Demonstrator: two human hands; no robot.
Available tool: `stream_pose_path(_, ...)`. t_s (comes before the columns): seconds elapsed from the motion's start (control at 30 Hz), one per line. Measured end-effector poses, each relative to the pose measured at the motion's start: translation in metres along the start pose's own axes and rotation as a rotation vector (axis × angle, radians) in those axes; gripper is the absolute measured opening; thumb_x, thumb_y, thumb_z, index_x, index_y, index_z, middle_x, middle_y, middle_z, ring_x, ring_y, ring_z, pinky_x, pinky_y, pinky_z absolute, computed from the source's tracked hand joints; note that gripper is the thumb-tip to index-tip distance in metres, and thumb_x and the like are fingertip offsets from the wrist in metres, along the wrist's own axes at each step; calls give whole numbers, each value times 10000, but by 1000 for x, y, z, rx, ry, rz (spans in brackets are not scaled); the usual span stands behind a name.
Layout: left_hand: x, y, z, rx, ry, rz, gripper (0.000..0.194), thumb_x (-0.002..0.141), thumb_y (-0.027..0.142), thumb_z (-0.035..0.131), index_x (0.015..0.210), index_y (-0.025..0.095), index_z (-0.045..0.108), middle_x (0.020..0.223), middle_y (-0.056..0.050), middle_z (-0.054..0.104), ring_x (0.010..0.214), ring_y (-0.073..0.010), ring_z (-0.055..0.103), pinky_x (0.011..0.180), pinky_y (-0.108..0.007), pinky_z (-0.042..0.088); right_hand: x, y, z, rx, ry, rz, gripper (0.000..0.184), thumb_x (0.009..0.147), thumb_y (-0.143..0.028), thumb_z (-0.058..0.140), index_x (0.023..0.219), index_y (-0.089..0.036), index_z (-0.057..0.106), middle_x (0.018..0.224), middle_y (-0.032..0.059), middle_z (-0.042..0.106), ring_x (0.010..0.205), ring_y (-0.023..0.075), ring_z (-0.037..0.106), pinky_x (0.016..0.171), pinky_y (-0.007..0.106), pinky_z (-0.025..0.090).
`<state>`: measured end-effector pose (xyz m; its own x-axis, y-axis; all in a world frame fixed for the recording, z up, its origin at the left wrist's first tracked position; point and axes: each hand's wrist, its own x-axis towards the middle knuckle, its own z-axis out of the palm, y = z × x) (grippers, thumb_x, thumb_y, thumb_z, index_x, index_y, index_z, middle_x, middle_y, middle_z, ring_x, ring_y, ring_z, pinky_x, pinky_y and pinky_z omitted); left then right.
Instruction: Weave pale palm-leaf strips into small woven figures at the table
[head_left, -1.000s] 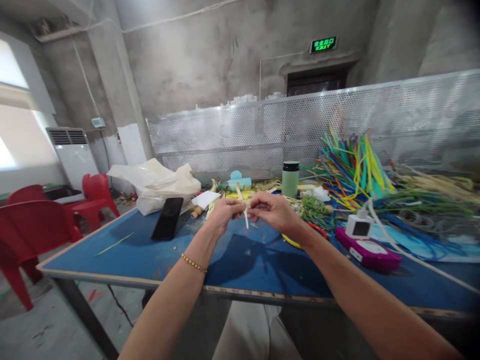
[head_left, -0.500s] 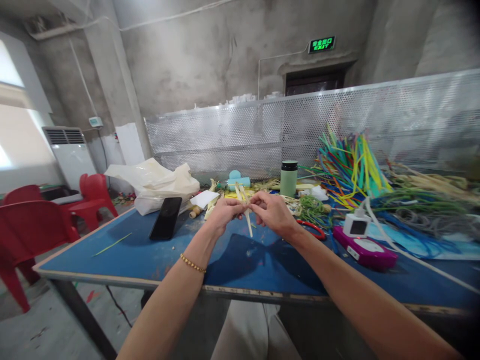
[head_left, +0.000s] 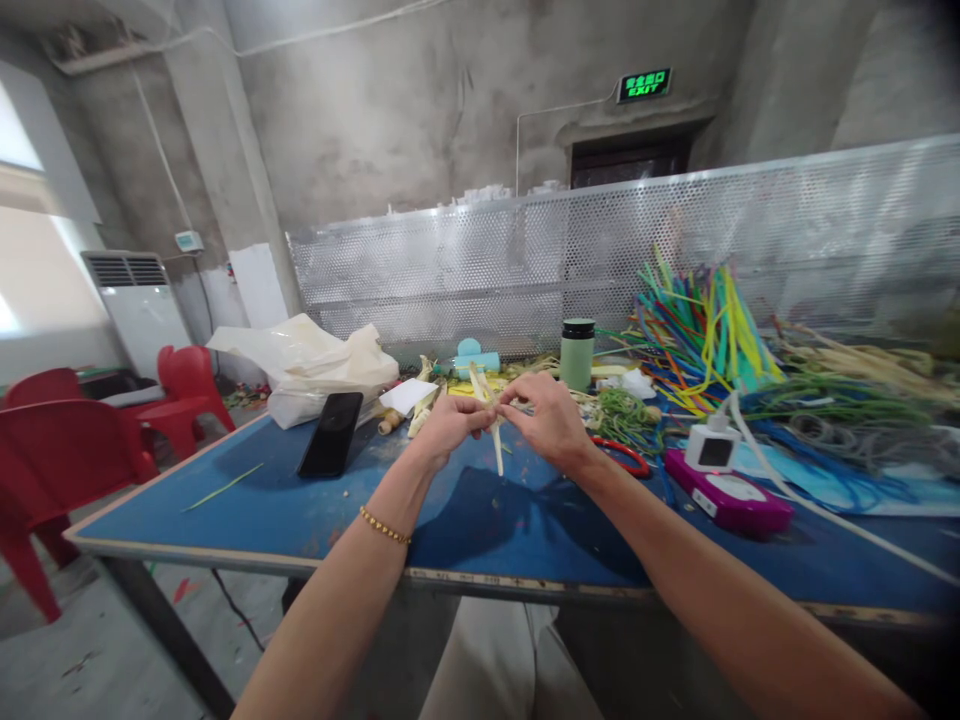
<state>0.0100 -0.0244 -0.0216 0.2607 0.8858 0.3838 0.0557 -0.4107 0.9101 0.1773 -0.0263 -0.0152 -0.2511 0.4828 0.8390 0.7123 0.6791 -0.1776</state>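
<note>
Above the middle of the blue table, both hands meet fingertip to fingertip on pale cream plant-like strips (head_left: 499, 455). My left hand (head_left: 448, 428) is closed, pinching the strips between thumb and forefinger. My right hand (head_left: 553, 418) pinches the same piece from the other side, its fingers bent. One strip end hangs below the fingertips and other ends stick up beyond them. The fingers hide where the strips cross. Partly behind my right wrist lies a red loop-shaped handle (head_left: 622, 455).
Left on the table (head_left: 300, 535) are a black phone (head_left: 331, 435), a plastic bag (head_left: 330, 365) and a thin green strip (head_left: 223, 487). Behind stands a green bottle (head_left: 577, 358). At right lie coloured strips (head_left: 712, 335) and a purple box (head_left: 727, 495) with a white cable (head_left: 802, 490).
The strips have tilted and shifted slightly between my fingertips, with the lower end now hanging further right. My right fingers have re-set their pinch. The view has moved a little.
</note>
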Motion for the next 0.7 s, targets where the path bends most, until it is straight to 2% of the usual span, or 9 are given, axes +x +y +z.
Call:
stream_pose_path(0.07, -1, -1, -1, -10, -34, 14, 261, 623, 354, 736, 540, 129, 635, 497, -3, 529, 505, -86, 416, 531, -256, 306, 2, 2, 0, 65, -7, 34, 70, 759, -240, 665, 707, -200, 641, 799, 41, 686, 801, 205, 576, 741, 323, 389)
stream_pose_path(0.2, 0, -3, -3, -81, -86, 21, 279, 653, 376, 728, 578, 120, 647, 515, -1, 516, 508, -79, 405, 529, -256, 269, 3, 4, -1, 264, -92, 154, 110, 779, -274, 620, 723, -179, 614, 719, 26, 666, 683, 165, 588, 659, 284, 422)
stream_pose_path(0.3, 1, -5, -4, -119, -92, 15, 268, 676, 374, 715, 613, 118, 662, 531, -10, 524, 502, -79, 407, 519, -261, 247, 3, 4, 2, 322, -82, 181, 134, 787, -295, 594, 726, -176, 591, 698, 24, 647, 654, 156, 577, 625, 274, 429)
stream_pose_path(0.5, 2, -8, -4, -122, -102, 24, 270, 685, 379, 712, 626, 119, 664, 550, -12, 528, 512, -80, 415, 520, -255, 260, 1, 3, 9, 262, -11, 219, 128, 788, -292, 579, 717, -189, 553, 699, 25, 643, 649, 157, 582, 644, 282, 445)
stream_pose_path(0.7, 2, -7, -3, -153, -112, -4, 269, 681, 379, 721, 667, 114, 678, 581, -13, 540, 509, -71, 426, 516, -251, 258, 0, -1, 9, 193, 4, 199, 115, 790, -279, 569, 707, -205, 539, 686, 24, 646, 656, 167, 596, 643, 282, 442)
